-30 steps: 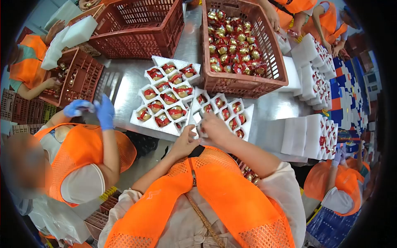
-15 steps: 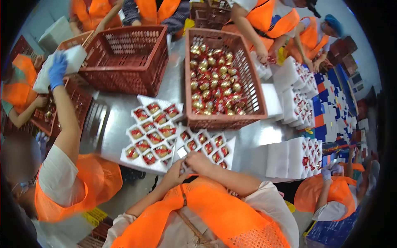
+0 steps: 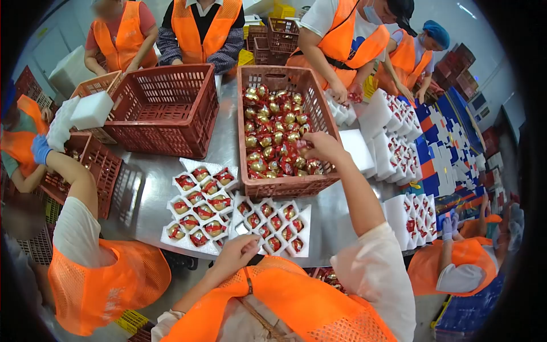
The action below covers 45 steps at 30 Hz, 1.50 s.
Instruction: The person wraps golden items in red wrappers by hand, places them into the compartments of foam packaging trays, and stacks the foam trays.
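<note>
I record the right hand (image 3: 320, 147) inside the red-brown crate (image 3: 285, 187), at the right side of the heap of gold-and-red wrapped pieces (image 3: 273, 125). Its fingers are bent at the pieces; I cannot tell whether they grip 1. I find the left hand (image 3: 239, 252) with fingers curled, at the near edge of the foam tray (image 3: 306, 219); its grip is hidden from me. Wrapped pieces sit in this tray's cells. A 2nd tray (image 3: 191, 164), also carrying pieces, lies just beside it on the metal table (image 3: 149, 191).
</note>
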Each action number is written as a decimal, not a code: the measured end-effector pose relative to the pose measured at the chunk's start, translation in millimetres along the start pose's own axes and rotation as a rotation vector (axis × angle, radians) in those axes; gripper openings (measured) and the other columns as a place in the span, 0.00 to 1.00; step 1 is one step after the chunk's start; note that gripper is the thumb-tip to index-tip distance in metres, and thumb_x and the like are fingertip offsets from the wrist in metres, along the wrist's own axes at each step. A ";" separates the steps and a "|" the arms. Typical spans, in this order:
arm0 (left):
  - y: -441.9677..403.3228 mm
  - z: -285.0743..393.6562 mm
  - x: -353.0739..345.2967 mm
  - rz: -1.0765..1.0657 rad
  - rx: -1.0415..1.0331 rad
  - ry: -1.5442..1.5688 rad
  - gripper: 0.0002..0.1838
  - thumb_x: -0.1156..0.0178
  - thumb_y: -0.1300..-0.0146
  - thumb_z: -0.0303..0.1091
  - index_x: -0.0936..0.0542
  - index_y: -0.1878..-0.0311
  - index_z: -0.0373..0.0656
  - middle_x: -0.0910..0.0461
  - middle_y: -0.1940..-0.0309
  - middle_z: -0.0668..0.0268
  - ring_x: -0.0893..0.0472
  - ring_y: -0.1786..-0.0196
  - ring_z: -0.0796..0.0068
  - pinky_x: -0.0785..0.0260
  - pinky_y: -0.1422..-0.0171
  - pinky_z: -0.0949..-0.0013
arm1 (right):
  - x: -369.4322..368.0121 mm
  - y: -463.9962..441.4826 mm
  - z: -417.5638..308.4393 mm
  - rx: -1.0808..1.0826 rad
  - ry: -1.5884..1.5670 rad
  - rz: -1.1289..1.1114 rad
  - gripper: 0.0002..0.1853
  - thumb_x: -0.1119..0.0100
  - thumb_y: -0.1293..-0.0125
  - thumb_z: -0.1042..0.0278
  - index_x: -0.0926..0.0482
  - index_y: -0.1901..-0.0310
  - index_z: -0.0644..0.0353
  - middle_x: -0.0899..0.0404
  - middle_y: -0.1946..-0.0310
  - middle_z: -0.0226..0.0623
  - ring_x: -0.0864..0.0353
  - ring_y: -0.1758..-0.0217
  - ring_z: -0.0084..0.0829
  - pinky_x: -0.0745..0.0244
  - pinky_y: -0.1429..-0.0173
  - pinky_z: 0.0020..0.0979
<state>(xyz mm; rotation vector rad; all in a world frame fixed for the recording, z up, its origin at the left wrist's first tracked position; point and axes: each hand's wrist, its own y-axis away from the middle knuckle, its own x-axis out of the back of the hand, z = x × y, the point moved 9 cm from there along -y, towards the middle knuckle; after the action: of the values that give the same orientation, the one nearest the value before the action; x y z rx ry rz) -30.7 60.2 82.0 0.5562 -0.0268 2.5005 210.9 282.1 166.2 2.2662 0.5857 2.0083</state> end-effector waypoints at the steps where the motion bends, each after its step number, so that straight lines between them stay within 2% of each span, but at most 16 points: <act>1: -4.0 7.2 3.4 -0.030 0.013 0.154 0.31 0.35 0.44 0.32 0.34 0.37 0.40 0.22 0.57 0.60 0.21 0.54 0.69 0.29 0.51 0.68 | 21.6 16.2 -12.7 0.113 -0.254 0.176 0.23 0.32 0.50 0.70 0.23 0.51 0.62 0.21 0.58 0.43 0.23 0.49 0.45 0.28 0.46 0.37; 3: -15.8 41.6 25.6 0.195 -0.122 0.487 0.31 0.36 0.42 0.29 0.36 0.36 0.43 0.30 0.46 0.61 0.27 0.46 0.71 0.33 0.46 0.70 | 43.0 61.9 -48.2 0.486 -0.586 0.384 0.24 0.31 0.50 0.69 0.24 0.49 0.63 0.19 0.62 0.40 0.21 0.54 0.39 0.28 0.47 0.34; 5: -29.7 59.6 34.6 0.247 -0.213 0.700 0.37 0.36 0.43 0.25 0.43 0.32 0.44 0.38 0.38 0.61 0.33 0.39 0.69 0.36 0.39 0.68 | 21.6 100.2 -82.1 0.464 -0.972 0.235 0.23 0.32 0.47 0.70 0.24 0.47 0.63 0.19 0.63 0.34 0.21 0.58 0.28 0.27 0.51 0.29; 7: -39.6 84.6 28.9 0.066 -0.183 0.952 0.41 0.37 0.43 0.23 0.49 0.30 0.45 0.37 0.39 0.59 0.33 0.38 0.69 0.38 0.36 0.66 | -28.2 124.1 -109.4 0.286 -1.349 -0.011 0.21 0.33 0.44 0.71 0.23 0.47 0.61 0.21 0.58 0.30 0.23 0.57 0.20 0.26 0.54 0.25; 9: -39.9 80.2 19.4 0.103 -0.050 0.938 0.35 0.37 0.43 0.22 0.43 0.35 0.42 0.32 0.45 0.61 0.27 0.44 0.72 0.26 0.50 0.69 | -53.8 139.7 -126.0 0.231 -1.581 0.019 0.20 0.34 0.43 0.73 0.23 0.48 0.63 0.20 0.56 0.32 0.23 0.57 0.21 0.25 0.53 0.24; 13: -16.0 48.3 -1.2 0.167 0.052 0.972 0.28 0.36 0.44 0.21 0.39 0.43 0.41 0.29 0.50 0.62 0.21 0.58 0.77 0.25 0.67 0.77 | -100.1 158.7 -123.1 0.175 -1.787 0.156 0.19 0.34 0.44 0.76 0.22 0.49 0.65 0.21 0.57 0.32 0.23 0.56 0.24 0.28 0.49 0.26; 15: -3.4 41.0 -6.0 0.197 0.104 0.908 0.26 0.36 0.44 0.21 0.38 0.45 0.41 0.28 0.51 0.62 0.21 0.63 0.78 0.26 0.70 0.78 | -115.6 165.2 -122.7 0.180 -1.754 0.290 0.14 0.35 0.45 0.77 0.18 0.55 0.65 0.22 0.63 0.31 0.24 0.60 0.24 0.30 0.53 0.24; 19: 11.7 21.5 -8.5 0.284 0.125 0.792 0.22 0.34 0.45 0.22 0.36 0.53 0.41 0.25 0.63 0.65 0.20 0.69 0.80 0.29 0.74 0.80 | -104.6 200.0 -139.0 0.167 -1.099 0.804 0.09 0.36 0.45 0.79 0.17 0.61 0.65 0.26 0.74 0.33 0.26 0.69 0.26 0.32 0.64 0.25; 22: 24.9 3.5 -6.1 0.383 0.189 0.726 0.19 0.35 0.44 0.24 0.35 0.56 0.39 0.23 0.66 0.64 0.21 0.70 0.81 0.30 0.77 0.80 | -124.5 205.6 -155.8 0.225 -1.112 0.753 0.13 0.37 0.45 0.80 0.19 0.55 0.64 0.26 0.66 0.38 0.24 0.64 0.30 0.30 0.59 0.27; 24: 32.3 -22.9 -4.9 0.417 0.276 0.750 0.18 0.36 0.41 0.27 0.35 0.54 0.40 0.23 0.63 0.63 0.21 0.67 0.79 0.28 0.70 0.79 | -134.4 206.6 -191.1 0.388 -0.976 0.517 0.26 0.35 0.47 0.76 0.27 0.44 0.65 0.29 0.54 0.45 0.25 0.55 0.39 0.29 0.51 0.32; 28: 52.6 -34.4 -28.1 0.266 0.395 0.947 0.23 0.38 0.38 0.36 0.37 0.47 0.38 0.25 0.56 0.58 0.21 0.57 0.75 0.28 0.55 0.73 | -136.6 202.8 -207.1 0.320 -0.671 0.422 0.40 0.33 0.52 0.71 0.41 0.37 0.68 0.32 0.50 0.51 0.30 0.49 0.52 0.34 0.42 0.42; 29: 53.1 -29.8 -40.3 0.056 0.346 0.906 0.30 0.40 0.36 0.40 0.42 0.40 0.36 0.29 0.48 0.55 0.25 0.48 0.71 0.33 0.44 0.67 | -140.4 198.3 -206.8 0.325 -0.675 0.410 0.40 0.33 0.52 0.71 0.41 0.37 0.68 0.32 0.50 0.51 0.30 0.49 0.52 0.34 0.42 0.42; 31: 61.4 -16.9 -48.6 -0.090 0.293 0.814 0.26 0.42 0.34 0.41 0.39 0.40 0.40 0.31 0.46 0.62 0.32 0.41 0.74 0.39 0.37 0.68 | -173.8 178.5 -196.9 0.220 -0.614 0.261 0.38 0.34 0.50 0.68 0.39 0.38 0.70 0.30 0.50 0.51 0.30 0.47 0.47 0.33 0.44 0.41; 39: 100.9 -97.3 -32.1 0.146 0.623 0.897 0.28 0.39 0.38 0.38 0.36 0.38 0.39 0.32 0.44 0.62 0.31 0.42 0.75 0.38 0.39 0.71 | -110.8 117.4 -193.6 0.566 -0.230 0.465 0.22 0.39 0.52 0.72 0.25 0.52 0.55 0.27 0.52 0.35 0.31 0.45 0.37 0.40 0.45 0.38; 43: 93.6 -148.2 -40.0 0.324 0.705 0.937 0.28 0.40 0.38 0.35 0.37 0.37 0.38 0.28 0.47 0.63 0.26 0.47 0.70 0.33 0.43 0.68 | -155.9 92.6 -219.6 0.853 -0.231 0.232 0.21 0.37 0.60 0.82 0.22 0.59 0.58 0.28 0.58 0.36 0.30 0.47 0.37 0.36 0.45 0.36; 45: 82.2 -138.0 -44.8 0.365 0.620 1.084 0.33 0.42 0.37 0.32 0.45 0.33 0.37 0.28 0.46 0.59 0.23 0.49 0.67 0.30 0.44 0.67 | -181.5 71.5 -212.1 0.881 -0.534 -0.216 0.24 0.38 0.63 0.87 0.21 0.58 0.61 0.27 0.58 0.37 0.28 0.49 0.39 0.33 0.45 0.37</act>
<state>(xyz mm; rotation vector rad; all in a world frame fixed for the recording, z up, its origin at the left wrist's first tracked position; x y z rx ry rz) -94.3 -13.3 -53.5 -0.7023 1.1553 2.8058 8.4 115.0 47.4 2.8020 1.7875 1.0334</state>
